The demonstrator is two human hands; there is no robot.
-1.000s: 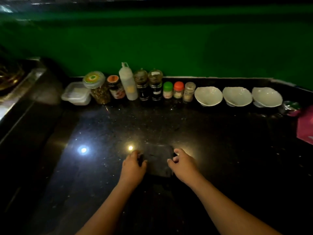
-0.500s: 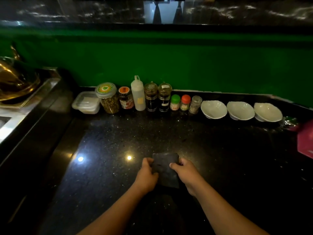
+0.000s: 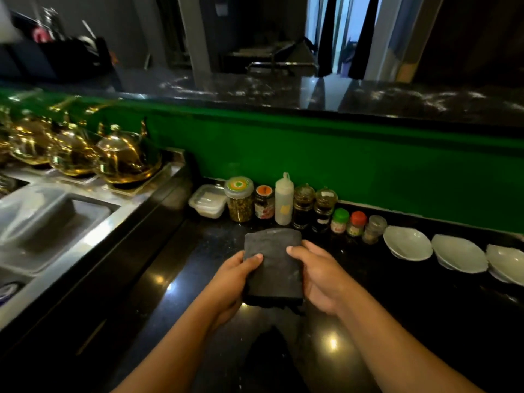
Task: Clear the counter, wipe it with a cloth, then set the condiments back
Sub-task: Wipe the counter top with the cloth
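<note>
Folded dark cloth (image 3: pixel 273 262) held over the bench (image 3: pixel 397 307), toward its front edge. Grip: left hand (image 3: pixel 232 279) and right hand (image 3: pixel 320 276) each pinch a side edge, thumb on top, fingers underneath. Row of condiments (image 3: pixel 283 202) along the back edge, bowls (image 3: pixel 408 243) at its right end. Suggest: keep the fold flat, lay it down squarely, and wipe in overlapping strokes that stop short of the condiments.

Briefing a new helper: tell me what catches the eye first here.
A folded dark cloth, held by the left hand and right hand, centre, over the black counter. Gleaming gold teapots stand at left; condiment jars and white bowls line the green wall behind.
</note>
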